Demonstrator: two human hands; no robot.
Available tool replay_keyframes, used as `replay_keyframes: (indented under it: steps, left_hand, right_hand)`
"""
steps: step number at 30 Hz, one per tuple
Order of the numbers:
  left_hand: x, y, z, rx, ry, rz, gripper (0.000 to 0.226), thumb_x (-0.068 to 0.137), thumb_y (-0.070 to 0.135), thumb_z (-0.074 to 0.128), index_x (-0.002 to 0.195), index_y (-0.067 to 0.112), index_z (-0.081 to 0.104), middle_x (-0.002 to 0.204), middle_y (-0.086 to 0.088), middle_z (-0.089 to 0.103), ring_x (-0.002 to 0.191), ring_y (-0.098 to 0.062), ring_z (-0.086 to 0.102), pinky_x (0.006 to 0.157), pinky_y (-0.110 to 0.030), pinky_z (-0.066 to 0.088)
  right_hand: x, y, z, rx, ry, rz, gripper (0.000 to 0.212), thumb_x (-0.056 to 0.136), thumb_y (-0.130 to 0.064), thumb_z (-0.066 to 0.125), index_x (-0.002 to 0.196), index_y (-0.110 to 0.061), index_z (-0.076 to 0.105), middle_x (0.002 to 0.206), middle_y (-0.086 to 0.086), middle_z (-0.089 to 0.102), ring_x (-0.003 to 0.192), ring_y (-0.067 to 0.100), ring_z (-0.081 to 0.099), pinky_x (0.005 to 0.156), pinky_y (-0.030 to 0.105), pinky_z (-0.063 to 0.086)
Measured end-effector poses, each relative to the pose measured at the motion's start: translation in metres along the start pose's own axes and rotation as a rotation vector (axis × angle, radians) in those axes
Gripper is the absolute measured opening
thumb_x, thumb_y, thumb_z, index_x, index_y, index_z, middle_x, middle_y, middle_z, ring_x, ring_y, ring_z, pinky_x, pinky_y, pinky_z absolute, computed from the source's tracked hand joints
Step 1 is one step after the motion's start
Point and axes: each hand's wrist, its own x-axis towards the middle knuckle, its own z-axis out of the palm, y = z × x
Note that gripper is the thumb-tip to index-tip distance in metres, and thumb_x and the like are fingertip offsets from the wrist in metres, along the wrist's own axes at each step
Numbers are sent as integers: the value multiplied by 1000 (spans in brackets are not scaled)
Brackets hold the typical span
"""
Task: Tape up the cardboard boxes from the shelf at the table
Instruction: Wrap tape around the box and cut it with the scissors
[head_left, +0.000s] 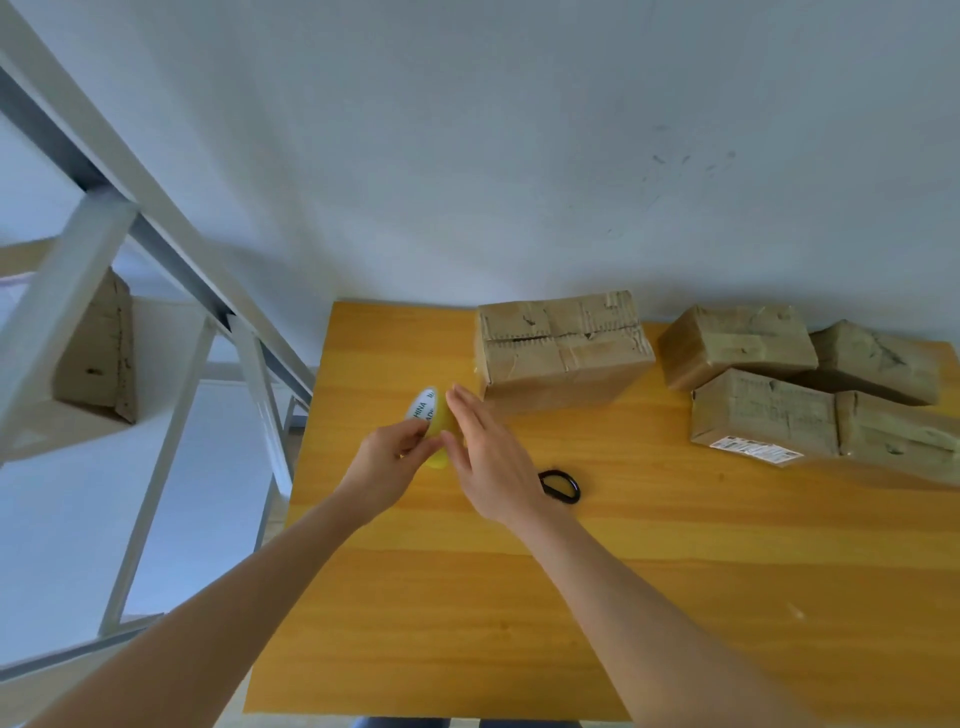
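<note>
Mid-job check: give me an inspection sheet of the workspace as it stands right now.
Surface: wooden table, orange-yellow, set against the wall.
Job's things: tape roll over the table's left part; one cardboard box at the back; cluster of boxes at right, one labelled.
Clutter: black loop, likely a scissors handle, beside the right hand.
Grippers: left hand pinches the roll; right hand, fingers straight, against the roll.
Cables: nothing seen.
Surroundings: white shelf at left, holding another box; pale wall.
</note>
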Motion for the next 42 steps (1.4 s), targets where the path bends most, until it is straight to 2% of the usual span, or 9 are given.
replay_keyframes:
  steps: [5, 10, 15, 21, 24, 27, 30, 35, 42]
  left_hand:
    - [-2, 14, -13, -135, 43, -35, 33, 96, 18, 58, 64, 17, 48, 48, 15, 35, 47, -5, 27, 47, -18, 23]
    - [-4, 20, -21, -154, -61, -23, 29, 94, 23, 60, 80, -2, 58, 63, -2, 36, 58, -13, 29, 51, -24, 24]
    - [-5, 25, -21, -118, -153, 30, 34, 94, 19, 60, 90, -15, 56, 69, -8, 34, 56, -9, 27, 49, -19, 21]
    - [-3, 29, -19, -122, -215, 58, 36, 94, 21, 61, 96, -15, 59, 71, -8, 41, 63, -17, 31, 53, -23, 25]
    - [-4, 33, -18, -130, -220, 65, 27, 94, 16, 61, 88, -10, 62, 67, -8, 40, 55, -10, 29, 48, -17, 23]
    - [-1, 29, -21, -132, -218, 41, 24, 93, 14, 62, 71, 4, 61, 55, 8, 41, 51, -3, 30, 51, -17, 26]
    - [3, 25, -25, -136, -266, 34, 20, 92, 18, 63, 87, 0, 68, 69, 0, 49, 65, -13, 39, 62, -27, 30]
    - [6, 29, -21, -118, -299, 42, 20, 92, 22, 64, 88, 3, 70, 70, -1, 48, 66, -16, 36, 62, -29, 29]
    - [12, 33, -17, 20, -243, 51, 27, 92, 23, 64, 71, 7, 59, 59, 5, 35, 58, -11, 30, 57, -28, 24]
  right_hand:
    - [2, -17, 2, -41, 65, -46, 43, 105, -18, 40, 145, -2, 42, 151, 13, 42, 140, 25, 39, 111, 38, 37]
    - [-4, -19, 2, -59, 245, -71, 27, 98, -8, 50, 119, 0, 64, 123, 13, 65, 105, 34, 64, 81, 42, 56]
    - [-4, -20, -8, 9, 330, 1, 15, 95, -5, 54, 93, 0, 68, 92, 9, 63, 77, 27, 61, 59, 39, 50]
    - [-6, -21, -9, -254, 403, -46, 17, 81, 6, 71, 78, -5, 58, 78, 6, 55, 66, 21, 55, 43, 27, 40]
    - [-6, -21, -12, -205, 349, -27, 14, 86, 4, 66, 82, -5, 56, 82, 8, 54, 69, 20, 51, 50, 26, 38]
    - [-3, -26, -27, 181, 167, 221, 3, 94, -8, 62, 95, -6, 61, 95, 5, 58, 81, 16, 56, 65, 28, 51]
    - [2, -22, -44, 432, 32, 372, 7, 90, -7, 68, 96, -8, 66, 98, 8, 66, 78, 6, 60, 62, 13, 49]
    - [3, -8, -54, 440, -29, 383, 22, 89, -8, 68, 90, -25, 54, 95, 6, 66, 88, 18, 64, 81, 31, 54]
    - [2, -3, -60, 439, -114, 408, 16, 96, -13, 60, 109, -19, 53, 105, 2, 62, 99, 16, 60, 88, 29, 50]
